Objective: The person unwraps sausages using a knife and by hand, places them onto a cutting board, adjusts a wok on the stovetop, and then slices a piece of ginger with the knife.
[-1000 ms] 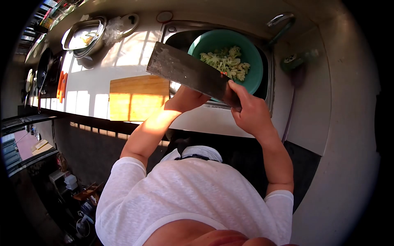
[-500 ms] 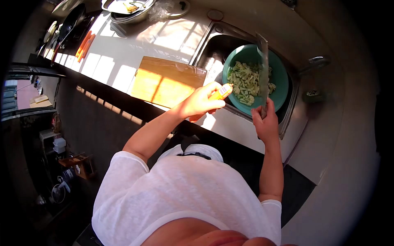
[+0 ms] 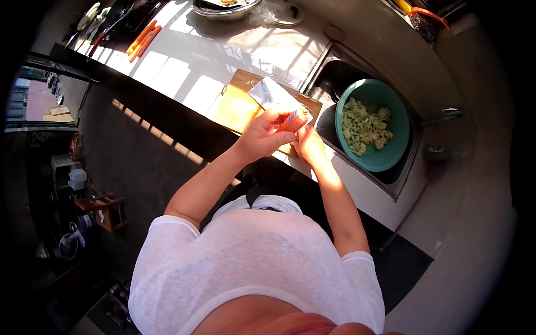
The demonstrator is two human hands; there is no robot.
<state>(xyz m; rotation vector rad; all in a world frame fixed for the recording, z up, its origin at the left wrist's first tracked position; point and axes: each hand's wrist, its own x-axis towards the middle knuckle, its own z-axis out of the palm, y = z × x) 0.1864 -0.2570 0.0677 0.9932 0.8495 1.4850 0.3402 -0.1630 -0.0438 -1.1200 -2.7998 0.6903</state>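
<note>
My left hand point(image 3: 262, 134) is closed around a wrapped sausage point(image 3: 294, 119), orange with a pale printed label and a pinched end pointing away from me. Close beside it, my right hand point(image 3: 310, 144) grips a cleaver, its handle mostly hidden by the fingers. The broad, shiny cleaver blade point(image 3: 272, 94) reaches over a wooden cutting board point(image 3: 234, 106). From this angle I cannot tell whether the blade touches the sausage. To the right, a green basin point(image 3: 391, 159) in the sink holds cut cauliflower point(image 3: 365, 125).
Several orange sticks point(image 3: 144, 40) lie on the white counter point(image 3: 167, 75) at the left. A metal bowl point(image 3: 226, 11) and a clear plastic bag point(image 3: 267, 12) stand at the back. The sink point(image 3: 395, 194) has a faucet point(image 3: 446, 114) on its right.
My right hand has brought the cleaver from over the basin leftward to the board, beside my left hand. The sausage stays in my left hand. The camera view has shifted.
</note>
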